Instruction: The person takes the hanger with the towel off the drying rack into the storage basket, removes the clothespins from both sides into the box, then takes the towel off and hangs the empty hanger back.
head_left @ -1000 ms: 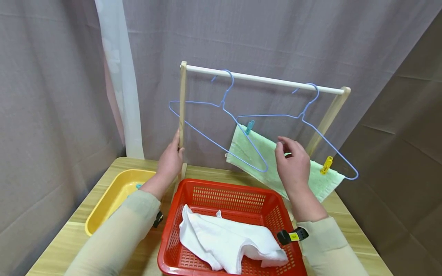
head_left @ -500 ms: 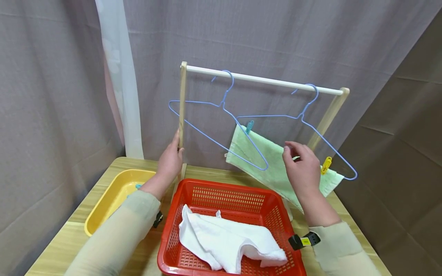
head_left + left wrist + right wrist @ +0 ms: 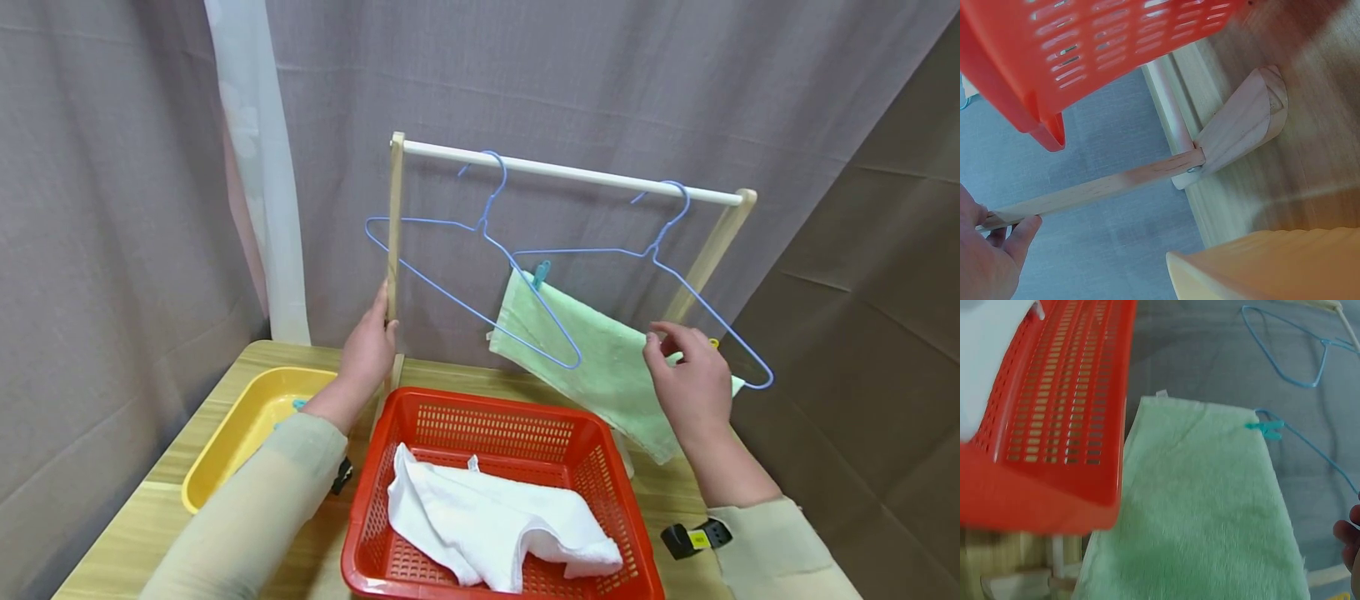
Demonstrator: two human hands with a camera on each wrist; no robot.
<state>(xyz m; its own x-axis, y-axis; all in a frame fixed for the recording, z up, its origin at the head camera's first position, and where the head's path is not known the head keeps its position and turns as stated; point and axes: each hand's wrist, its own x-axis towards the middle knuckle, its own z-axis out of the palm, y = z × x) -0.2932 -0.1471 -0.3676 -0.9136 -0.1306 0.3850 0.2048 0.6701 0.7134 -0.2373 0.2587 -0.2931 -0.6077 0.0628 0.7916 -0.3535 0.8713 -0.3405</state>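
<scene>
My left hand (image 3: 367, 346) grips the wooden left post (image 3: 394, 225) of a small drying rack; the left wrist view shows fingers and thumb around the post. My right hand (image 3: 692, 379) has loosely bent fingers with nothing visible between them. It is in front of a pale green towel (image 3: 592, 350) on the right blue wire hanger (image 3: 656, 246). A teal clothespin (image 3: 541, 273) clips the towel's left end. The yellow clothespin (image 3: 715, 342) at the other end is mostly hidden behind my right hand. A second blue hanger (image 3: 483, 221) hangs bare from the white rod (image 3: 570, 172).
A red basket (image 3: 495, 398) stands before the rack and holds a white cloth (image 3: 495, 517). On the left, a yellow tray (image 3: 225, 442) sits on the wooden table (image 3: 150, 533) with teal pieces inside. Grey curtains (image 3: 600, 83) hang behind.
My right hand has moved right and slightly down along the green towel, now covering most of the yellow clothespin. My left hand keeps its grip on the post.
</scene>
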